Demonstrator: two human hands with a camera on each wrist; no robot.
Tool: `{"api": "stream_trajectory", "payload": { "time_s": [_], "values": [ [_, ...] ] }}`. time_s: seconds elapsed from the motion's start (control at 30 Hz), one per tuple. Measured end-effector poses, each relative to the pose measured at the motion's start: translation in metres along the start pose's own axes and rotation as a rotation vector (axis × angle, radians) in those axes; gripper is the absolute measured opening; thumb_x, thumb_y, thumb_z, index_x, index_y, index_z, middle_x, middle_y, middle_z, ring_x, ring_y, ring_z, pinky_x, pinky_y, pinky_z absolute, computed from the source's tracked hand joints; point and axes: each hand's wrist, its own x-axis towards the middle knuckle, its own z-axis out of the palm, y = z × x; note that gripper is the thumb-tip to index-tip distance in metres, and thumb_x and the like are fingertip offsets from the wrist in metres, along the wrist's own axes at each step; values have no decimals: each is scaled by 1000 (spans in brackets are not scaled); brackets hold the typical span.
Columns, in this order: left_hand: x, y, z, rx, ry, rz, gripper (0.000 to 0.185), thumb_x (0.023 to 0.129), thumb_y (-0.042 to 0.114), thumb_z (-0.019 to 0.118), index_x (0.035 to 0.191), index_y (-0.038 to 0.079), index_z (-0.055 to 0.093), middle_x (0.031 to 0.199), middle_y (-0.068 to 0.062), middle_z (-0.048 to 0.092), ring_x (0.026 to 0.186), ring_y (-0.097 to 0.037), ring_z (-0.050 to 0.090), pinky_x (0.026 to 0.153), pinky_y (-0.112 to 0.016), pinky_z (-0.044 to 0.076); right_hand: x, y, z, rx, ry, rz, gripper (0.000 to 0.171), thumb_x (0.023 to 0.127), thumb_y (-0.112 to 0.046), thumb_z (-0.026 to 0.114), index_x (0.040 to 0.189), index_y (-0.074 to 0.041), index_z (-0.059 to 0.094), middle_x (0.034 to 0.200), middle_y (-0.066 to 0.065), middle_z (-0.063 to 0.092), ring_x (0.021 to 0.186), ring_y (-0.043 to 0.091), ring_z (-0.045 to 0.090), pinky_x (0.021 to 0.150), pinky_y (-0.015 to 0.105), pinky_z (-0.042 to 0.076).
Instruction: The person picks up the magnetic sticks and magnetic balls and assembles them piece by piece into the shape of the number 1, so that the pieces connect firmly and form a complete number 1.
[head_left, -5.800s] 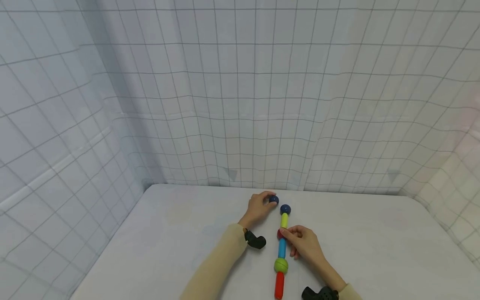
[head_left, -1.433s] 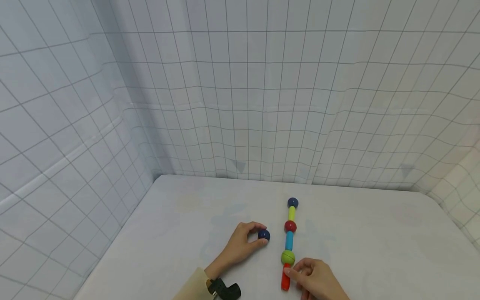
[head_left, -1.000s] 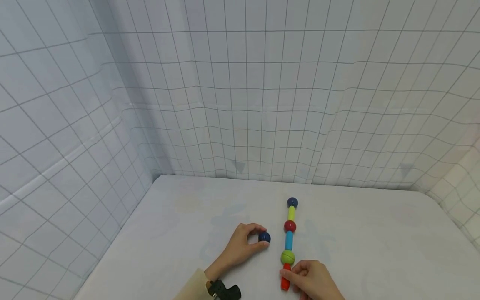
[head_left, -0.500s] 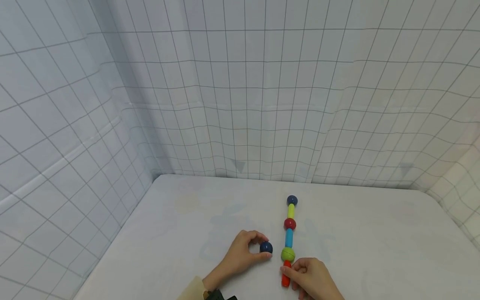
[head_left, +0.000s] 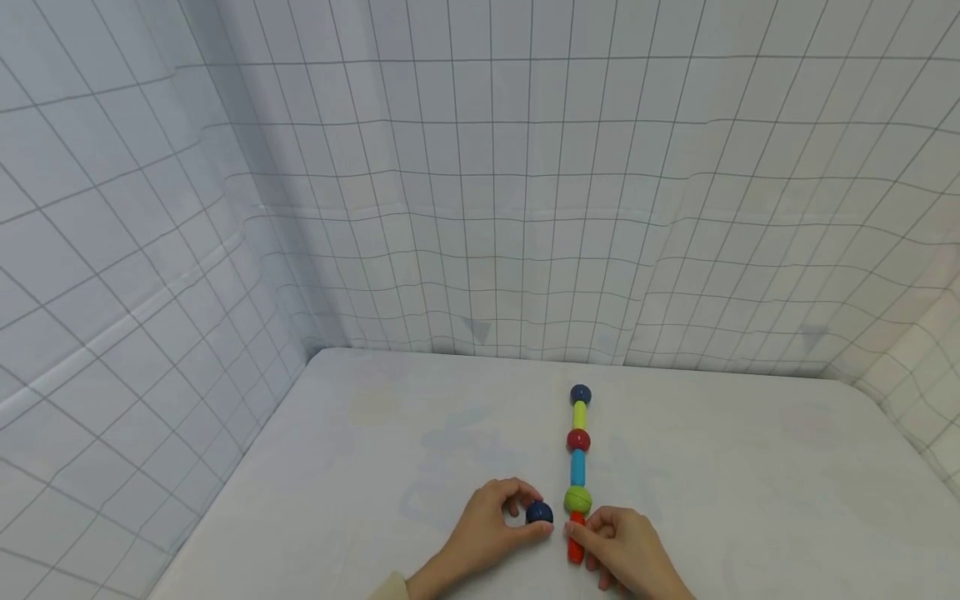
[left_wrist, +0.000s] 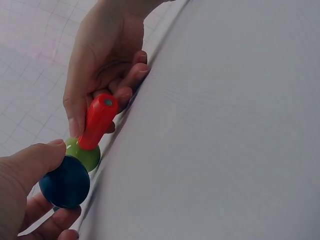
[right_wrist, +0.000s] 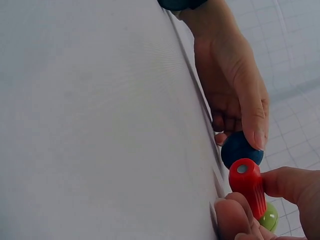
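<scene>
My left hand [head_left: 489, 527] pinches a dark blue ball [head_left: 539, 512] between thumb and fingers, just left of a straight chain of magnetic toy pieces. My right hand [head_left: 628, 546] pinches the red rod [head_left: 576, 540] at the chain's near end. A round, pale metal spot shows on that rod's free end in both wrist views. Beyond it come a green ball [head_left: 577, 500], a blue rod [head_left: 577, 467], a red ball [head_left: 578, 440], a yellow rod [head_left: 580, 415] and another dark blue ball [head_left: 581, 394]. A small gap separates the held ball from the red rod.
The pieces lie on a white-covered table [head_left: 360, 467]. White curtains [head_left: 480, 208] with a dark grid pattern rise behind the table and along both sides.
My left hand has carried the dark blue ball from near the chain's far end toward me, beside the near end. My right hand moved from the red ball to the red rod.
</scene>
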Motion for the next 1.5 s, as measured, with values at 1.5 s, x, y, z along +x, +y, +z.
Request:
{"api": "stream_trajectory", "payload": {
  "time_s": [1.5],
  "values": [
    [-25, 29, 27, 102, 41, -181, 40, 73, 62, 63, 84, 24, 66, 65, 22, 52, 55, -1, 37, 52, -20, 30, 10, -8, 4, 11, 108, 16, 47, 80, -55, 62, 80, -8, 60, 54, -2, 56, 42, 10, 50, 42, 22, 36]
  ]
}}
